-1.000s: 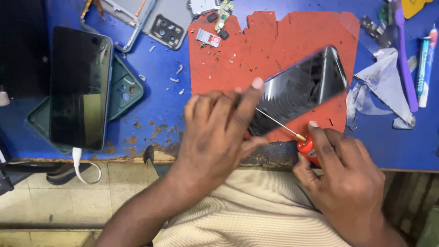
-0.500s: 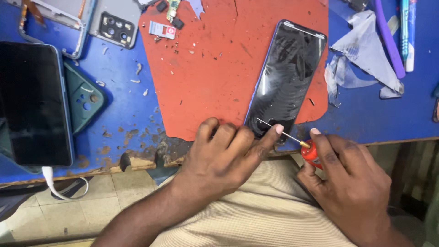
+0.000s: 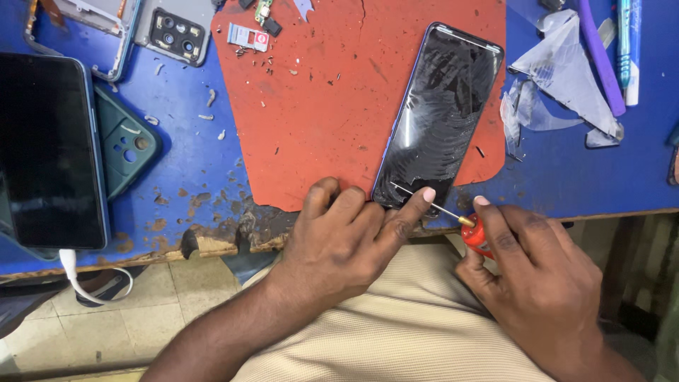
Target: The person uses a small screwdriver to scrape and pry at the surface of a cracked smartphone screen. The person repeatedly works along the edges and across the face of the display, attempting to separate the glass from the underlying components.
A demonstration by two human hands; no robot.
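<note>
A cracked smartphone [image 3: 440,117] lies screen up on a red work mat [image 3: 318,106], tilted so its top leans to the right, its lower end at the mat's near edge on the blue workbench [image 3: 566,177]. The left hand [image 3: 346,237] rests just below that lower end, fingers loosely curled, with the index fingertip pressed onto the phone's bottom corner; it grasps nothing. The right hand [image 3: 534,283] sits to the right of and below the phone, over the bench edge, closed around the red handle of a small screwdriver [image 3: 453,212]. The thin metal shaft runs up and left from the handle, passes under the left index fingertip and ends on the glass near the phone's bottom edge.

To the far left a second phone [image 3: 49,148] with a dark screen lies on a green case [image 3: 127,145], a white cable [image 3: 85,283] hanging from its lower end. A phone back frame with a camera module [image 3: 173,32] lies at the top left. Crumpled clear film [image 3: 559,85] lies right of the mat.
</note>
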